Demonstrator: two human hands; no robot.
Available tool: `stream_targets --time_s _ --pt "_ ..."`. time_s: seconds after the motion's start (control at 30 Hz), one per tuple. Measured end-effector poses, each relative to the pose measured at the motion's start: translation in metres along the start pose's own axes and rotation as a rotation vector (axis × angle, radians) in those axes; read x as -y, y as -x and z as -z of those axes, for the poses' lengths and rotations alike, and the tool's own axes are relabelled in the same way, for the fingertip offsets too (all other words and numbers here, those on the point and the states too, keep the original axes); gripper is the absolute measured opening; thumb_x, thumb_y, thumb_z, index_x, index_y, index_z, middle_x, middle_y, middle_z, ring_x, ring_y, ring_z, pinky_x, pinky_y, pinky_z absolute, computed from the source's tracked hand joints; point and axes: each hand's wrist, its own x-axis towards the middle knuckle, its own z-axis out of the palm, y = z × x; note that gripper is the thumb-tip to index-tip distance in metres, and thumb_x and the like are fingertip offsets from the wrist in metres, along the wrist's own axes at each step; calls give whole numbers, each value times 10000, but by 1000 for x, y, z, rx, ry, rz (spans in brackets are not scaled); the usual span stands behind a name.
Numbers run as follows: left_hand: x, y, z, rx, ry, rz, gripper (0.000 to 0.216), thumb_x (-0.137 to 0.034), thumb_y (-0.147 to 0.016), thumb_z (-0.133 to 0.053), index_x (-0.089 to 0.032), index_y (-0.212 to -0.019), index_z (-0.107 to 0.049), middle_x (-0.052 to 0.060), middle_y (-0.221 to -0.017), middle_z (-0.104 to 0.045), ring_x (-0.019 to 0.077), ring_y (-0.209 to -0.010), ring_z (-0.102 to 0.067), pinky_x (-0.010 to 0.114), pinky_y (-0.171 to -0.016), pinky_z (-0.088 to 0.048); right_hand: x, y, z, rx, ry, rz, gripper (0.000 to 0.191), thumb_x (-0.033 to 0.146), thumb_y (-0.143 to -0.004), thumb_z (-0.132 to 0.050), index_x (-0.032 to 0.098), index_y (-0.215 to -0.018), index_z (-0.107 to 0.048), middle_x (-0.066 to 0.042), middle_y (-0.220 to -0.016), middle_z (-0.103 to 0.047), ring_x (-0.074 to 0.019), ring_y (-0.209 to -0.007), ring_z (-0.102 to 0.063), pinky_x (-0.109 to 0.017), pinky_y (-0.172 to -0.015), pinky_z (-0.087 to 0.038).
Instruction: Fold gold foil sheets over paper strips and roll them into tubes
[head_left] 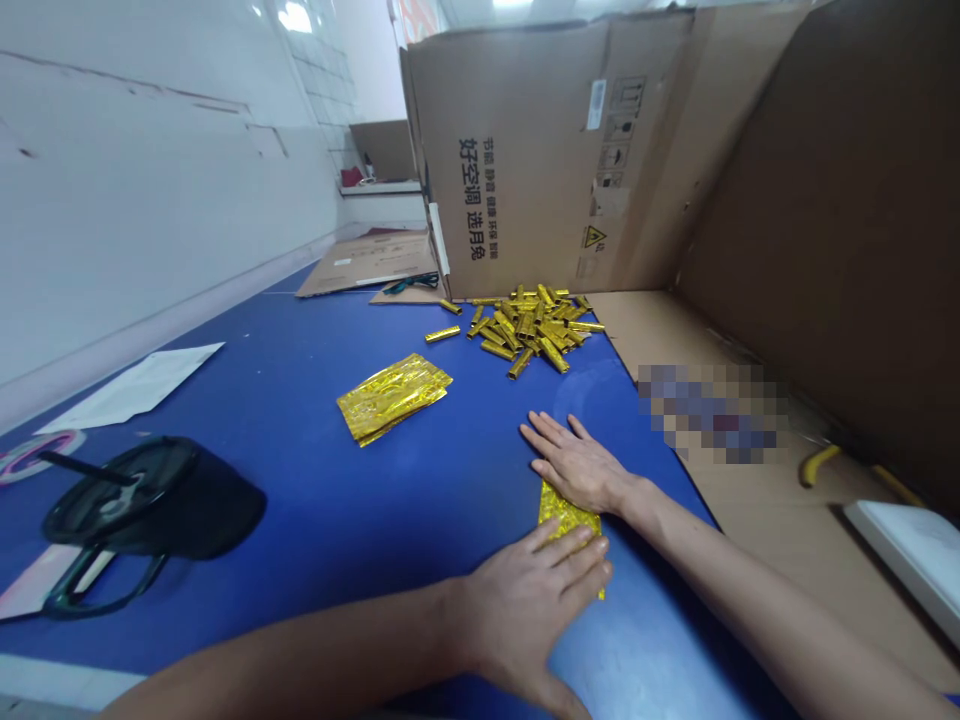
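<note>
L hand (pixel 532 610) & R hand (pixel 574 462) lie flat, fingers spread, no grip, pressing gold foil sheet (pixel 566 515) btwn them on blue table (pixel 420 530). Rolled foil tubes (pixel 529 328) sit piled ahead of sheet; flat foil packets (pixel 394 397) lie left of it.

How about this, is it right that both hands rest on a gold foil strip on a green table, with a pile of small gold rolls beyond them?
No, the table is blue, not green, as the head view shows. The left hand and right hand do rest on the gold foil strip, with the pile of small gold rolls beyond them.
</note>
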Motion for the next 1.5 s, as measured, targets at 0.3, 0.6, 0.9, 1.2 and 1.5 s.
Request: stream_targets --time_s 0.3,0.6,0.9,1.2,1.5 --pt "-9 3 -4 -27 -20 15 887 -638 -714 -406 -26 -1317 -184 176 -1386 -144 263 -1279 -95 380 -1047 -79 -9 -3 1 -47 -212 -53 592 489 -853 -222 180 -1356 -168 -79 -1402 -206 -198 -1280 -139 -445 -1029 -88" --pt "-9 2 -6 -50 28 28 838 -607 -729 -404 -53 -1321 -190 148 -1372 -225 257 -1266 -165 359 -1045 -94 34 17 5 -3 -235 47 659 551 -819 -267 178 -1354 -175 -100 -1413 -134 -218 -1287 -79 -471 -1023 -49" --pt "-9 2 -2 34 7 32 616 -391 -840 -348 -50 -1325 -180 138 -1396 -132 249 -1279 -101 393 -1047 -67 13 -8 -3 9 -86 -19 619 525 -846 -182 163 -1348 -196 -105 -1417 -113 -227 -1289 -63 -515 -1004 -38" --pt "-10 3 -3 21 13 30 636 -419 -831 -369 -61 -1325 -191 128 -1395 -135 258 -1274 -106 397 -1051 -75 -14 -34 -6 -33 -41 -165 643 554 -834 -152 166 -1343 -214 -101 -1419 -127 -230 -1289 -64 -525 -993 -44" --pt "24 -8 23 -83 88 146 808 -613 -740 -400 -51 -1302 -251 168 -1348 -269 228 -1254 -219 349 -1027 -190 -16 -33 -9 -42 -43 -144 654 552 -833 -151 151 -1347 -199 -110 -1418 -133 -236 -1288 -68 -510 -997 -58"
